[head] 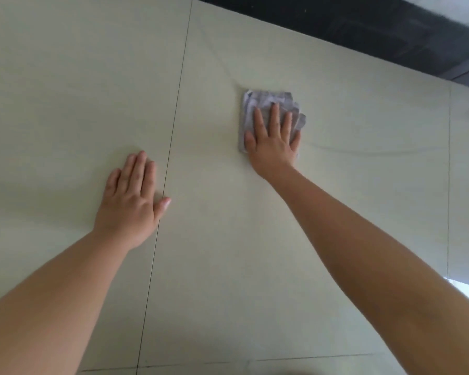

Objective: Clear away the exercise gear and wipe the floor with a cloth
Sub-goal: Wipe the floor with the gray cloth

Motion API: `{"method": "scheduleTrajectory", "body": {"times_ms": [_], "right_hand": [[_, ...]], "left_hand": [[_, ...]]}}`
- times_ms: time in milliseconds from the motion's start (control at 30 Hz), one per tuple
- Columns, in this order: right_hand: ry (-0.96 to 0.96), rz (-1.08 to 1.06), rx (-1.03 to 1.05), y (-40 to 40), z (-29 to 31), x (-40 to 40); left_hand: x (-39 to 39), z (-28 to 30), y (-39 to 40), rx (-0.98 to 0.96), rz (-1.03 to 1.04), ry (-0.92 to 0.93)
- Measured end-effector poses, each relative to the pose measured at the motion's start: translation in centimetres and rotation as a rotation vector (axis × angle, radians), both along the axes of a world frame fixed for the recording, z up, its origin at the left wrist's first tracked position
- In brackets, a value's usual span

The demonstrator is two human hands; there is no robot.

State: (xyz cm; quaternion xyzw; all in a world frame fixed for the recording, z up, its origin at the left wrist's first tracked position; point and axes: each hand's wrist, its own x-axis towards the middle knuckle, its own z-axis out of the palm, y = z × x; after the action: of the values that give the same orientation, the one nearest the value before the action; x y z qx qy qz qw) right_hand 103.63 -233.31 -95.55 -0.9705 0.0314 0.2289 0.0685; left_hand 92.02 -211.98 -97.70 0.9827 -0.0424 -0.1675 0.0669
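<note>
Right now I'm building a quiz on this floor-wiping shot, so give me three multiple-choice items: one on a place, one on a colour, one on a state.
1. Where does the cloth lie?
A. Under the right hand
B. Under the left hand
C. On the dark strip at the top

2. What colour is the cloth?
A. Bright red
B. Pale grey-lilac
C. Black

3. How is the left hand placed?
A. Clenched in a fist
B. Lifted, holding a bottle
C. Flat, palm down on the floor

Answers:
1 A, the right hand's spread fingers press on the cloth.
2 B, the crumpled fabric shows pale grey-lilac against the cream tiles.
3 C, its fingers lie straight on the tile, beside the grout line, with nothing in its grip.
</note>
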Motion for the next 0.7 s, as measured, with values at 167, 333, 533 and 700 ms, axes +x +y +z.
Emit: {"method": "scheduleTrajectory", "body": {"times_ms": [167,333,533,700], "right_hand": [[-0.137,0.567,-0.028,-0.9,-1.5,-11.6],[-0.008,0.294,-0.206,-15.3,0.4,-11.7],[-0.035,-0.071,-0.294,-12.0,0.4,4.0],[0.013,0.194,-0.047,2.9,0.1,8.1]], "left_hand": [[0.0,0.0,-0.2,-0.014,-0.021,0.007],[-0.1,-0.5,0.2,-0.072,-0.01,-0.04],[0.3,-0.5,0.4,-0.083,-0.02,-0.012],[0.2,-0.8,0.5,-0.046,-0.025,-0.016]]}}
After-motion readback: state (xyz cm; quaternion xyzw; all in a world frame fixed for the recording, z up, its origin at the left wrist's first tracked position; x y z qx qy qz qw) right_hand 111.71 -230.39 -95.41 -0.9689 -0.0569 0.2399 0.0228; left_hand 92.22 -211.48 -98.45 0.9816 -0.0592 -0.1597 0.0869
